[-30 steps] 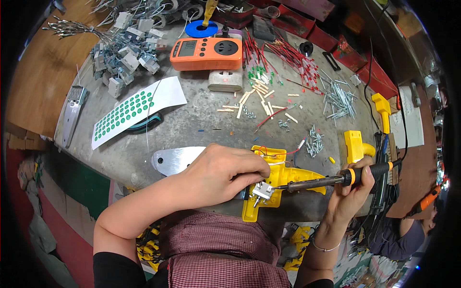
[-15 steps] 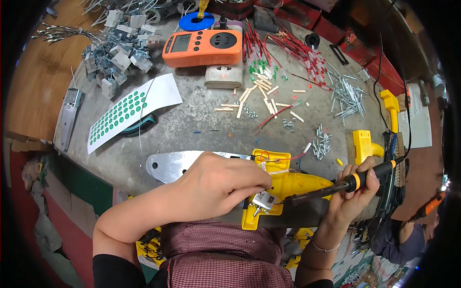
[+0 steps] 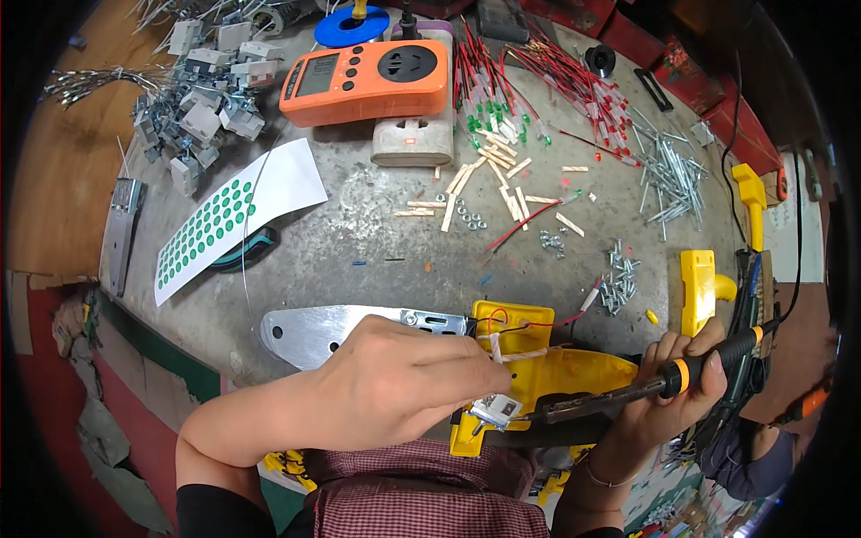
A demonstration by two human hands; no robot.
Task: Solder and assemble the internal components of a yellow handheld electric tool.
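My left hand (image 3: 404, 381) is closed in a pinch at a small white and metal toggle switch (image 3: 496, 411), whose lever points down toward me. The hand hides part of the switch. Beneath it lies an open yellow plastic housing (image 3: 574, 368) at the table's front edge. A long silvery metal plate (image 3: 309, 336) with holes runs left from the housing, partly behind my hand. Thin red and black wires and a white sleeve lie across the housing. My right hand (image 3: 673, 390) grips a soldering iron (image 3: 717, 354) by its black and orange handle; the iron's tip is at the switch's right side.
An orange meter (image 3: 363, 81) rests on a power strip (image 3: 413, 143). Loose screws (image 3: 619, 278), pale sticks and red-wired LEDs (image 3: 583, 99) spread at the right. Grey metal parts (image 3: 211, 99) pile at the far left, beyond a sticker sheet (image 3: 269, 188). More yellow pieces (image 3: 697, 291) stand right.
The switch has tilted flatter and, with the housing and both hands, sits slightly lower in the picture. The view has shifted a little. The iron's tip stays close to the switch.
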